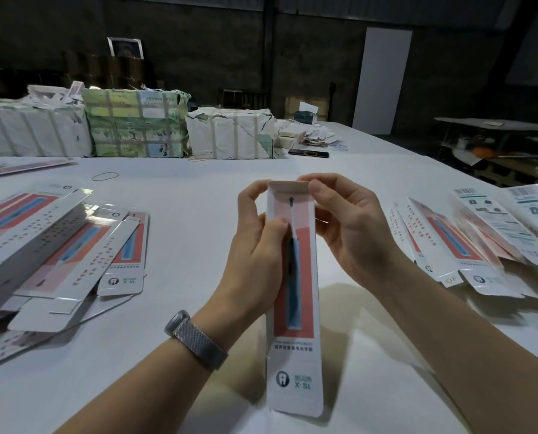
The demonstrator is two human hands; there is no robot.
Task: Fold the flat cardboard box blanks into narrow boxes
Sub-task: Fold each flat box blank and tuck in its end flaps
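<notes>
- Head view: narrow box (296, 296) held upright-ish over worktop (183, 214) centre, long axis running away from camera, printed front face up w/ blue toothbrush on red/pink panel, logo at near end.
- Left hand (258, 245) wrapped round box's left edge, thumb pressed on front face approx a third down from far end, index finger curled to far left corner. Watch w/ mesh band (195, 339) on left wrist.
- Right hand (349, 227) at far right corner, thumb + fingertips pinching top flap edge; rest of fingers curled behind right side of box.
- Far end of box open, brown inner card visible at flap; near end hangs just above worktop, casting shadow.
- Pile of flat blanks (51, 245) on left of worktop, overlapping loosely, some w/ tabs sticking out.
- Second pile of blanks (486, 239) on right, fanned, barcodes + text sides up on several.
- Rubber band (105, 176) lying alone on worktop, beyond left pile.
- Wrapped, strapped bundles (136, 123) in a row along far edge of worktop.
- Phone (308, 153) + loose paper scraps near bundles' right end.
- Dark wall behind, white panel (383, 79) leaning against it.
</notes>
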